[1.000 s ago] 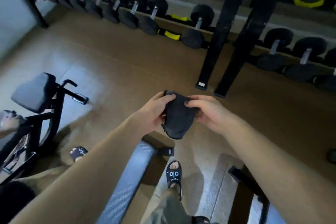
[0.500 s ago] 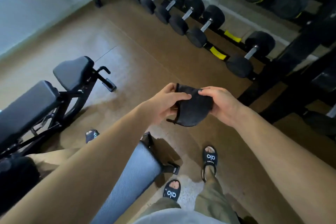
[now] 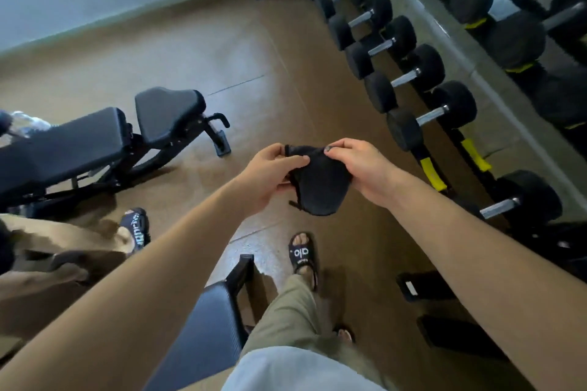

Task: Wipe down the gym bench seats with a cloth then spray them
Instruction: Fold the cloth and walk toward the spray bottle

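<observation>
Hands (image 3: 270,174) (image 3: 359,168) outstretched, pinching dark cloth (image 3: 320,187) between them.

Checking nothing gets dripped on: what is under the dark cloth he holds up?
Below the cloth, gripped by the left hand and right hand, lies bare brown floor; a sandalled foot stands nearer. Floor directly behind the cloth is covered.

text: "alo" | on: black slide sandal (image 3: 301,253) strap | other sandal (image 3: 137,227): unreadable
</observation>
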Available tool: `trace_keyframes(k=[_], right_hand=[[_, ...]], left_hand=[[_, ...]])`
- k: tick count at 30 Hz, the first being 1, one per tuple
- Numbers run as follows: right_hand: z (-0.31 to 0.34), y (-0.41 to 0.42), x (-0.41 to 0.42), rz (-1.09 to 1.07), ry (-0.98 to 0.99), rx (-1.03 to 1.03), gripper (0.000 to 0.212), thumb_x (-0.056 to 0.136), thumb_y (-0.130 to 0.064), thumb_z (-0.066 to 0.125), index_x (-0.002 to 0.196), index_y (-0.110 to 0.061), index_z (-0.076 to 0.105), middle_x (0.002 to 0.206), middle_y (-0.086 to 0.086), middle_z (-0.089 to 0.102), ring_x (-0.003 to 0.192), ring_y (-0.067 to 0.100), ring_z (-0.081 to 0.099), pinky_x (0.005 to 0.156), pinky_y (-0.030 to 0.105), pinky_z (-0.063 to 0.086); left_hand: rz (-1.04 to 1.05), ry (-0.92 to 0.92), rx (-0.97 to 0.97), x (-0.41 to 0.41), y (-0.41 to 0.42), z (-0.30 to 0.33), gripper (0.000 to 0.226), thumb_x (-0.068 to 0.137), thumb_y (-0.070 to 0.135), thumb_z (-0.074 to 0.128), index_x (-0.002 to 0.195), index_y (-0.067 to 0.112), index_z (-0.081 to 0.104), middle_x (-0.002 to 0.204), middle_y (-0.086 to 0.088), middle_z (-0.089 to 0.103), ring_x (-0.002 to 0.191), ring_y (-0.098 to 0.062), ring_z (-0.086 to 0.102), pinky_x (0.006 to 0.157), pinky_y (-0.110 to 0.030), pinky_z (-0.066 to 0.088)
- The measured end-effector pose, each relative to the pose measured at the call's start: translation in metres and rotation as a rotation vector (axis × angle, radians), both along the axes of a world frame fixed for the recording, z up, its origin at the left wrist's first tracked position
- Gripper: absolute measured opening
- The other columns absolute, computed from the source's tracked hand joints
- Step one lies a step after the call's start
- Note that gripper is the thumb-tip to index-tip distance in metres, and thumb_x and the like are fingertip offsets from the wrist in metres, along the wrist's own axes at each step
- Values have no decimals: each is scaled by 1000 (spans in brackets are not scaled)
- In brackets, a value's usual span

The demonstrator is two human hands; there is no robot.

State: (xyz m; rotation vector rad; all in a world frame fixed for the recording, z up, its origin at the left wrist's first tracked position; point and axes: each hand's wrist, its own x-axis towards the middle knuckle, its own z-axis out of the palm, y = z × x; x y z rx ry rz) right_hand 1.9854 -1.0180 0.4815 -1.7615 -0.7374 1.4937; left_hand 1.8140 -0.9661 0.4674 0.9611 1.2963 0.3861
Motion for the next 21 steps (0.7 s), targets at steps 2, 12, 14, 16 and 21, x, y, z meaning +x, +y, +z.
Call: trace_keyframes(k=[2, 12, 14, 16, 21], right_hand=[[-2, 49, 6, 27, -45, 4, 22, 104, -17, 54, 117, -4, 66, 123, 20, 65, 115, 33, 61, 101, 51, 50], [0, 320, 32, 127, -32, -45, 15, 103, -25, 57, 114, -17, 63, 120, 8, 62, 116, 27, 58, 83, 37, 52], [4, 369, 33, 162, 49, -65, 24, 101, -22, 60, 123, -13, 58, 123, 10, 61, 117, 26, 58, 85, 34, 50], [6, 419, 36, 227, 155, -95, 39, 99, -17, 63, 135, -13, 49, 128, 7, 57, 116, 21, 56, 87, 30, 51], [-1, 556, 43, 351, 265, -144, 68, 89, -2, 70, 145, -23, 39, 137, 12, 52, 123, 30, 55, 99, 39, 54]], left_hand=[[66, -5, -14, 4, 42, -9, 31, 94, 18, 74, 119, 4, 62, 122, -22, 70, 113, -36, 69, 95, -56, 59], [195, -27, -68, 19, 289, 4, 43, 95, 25, 73, 128, 23, 45, 124, -15, 60, 103, -27, 66, 71, -34, 61], [166, -37, -65, 19, 334, 14, 57, 90, 19, 78, 134, 30, 42, 125, -14, 60, 105, -28, 67, 65, -27, 58], [133, -46, -66, 17, 379, 18, 70, 85, 9, 80, 138, 34, 41, 128, -13, 60, 109, -28, 67, 64, -25, 59], [49, 140, 113, 25, 490, 21, 78, 80, -4, 79, 140, 33, 44, 112, 9, 42, 99, -18, 58, 66, -22, 57]])
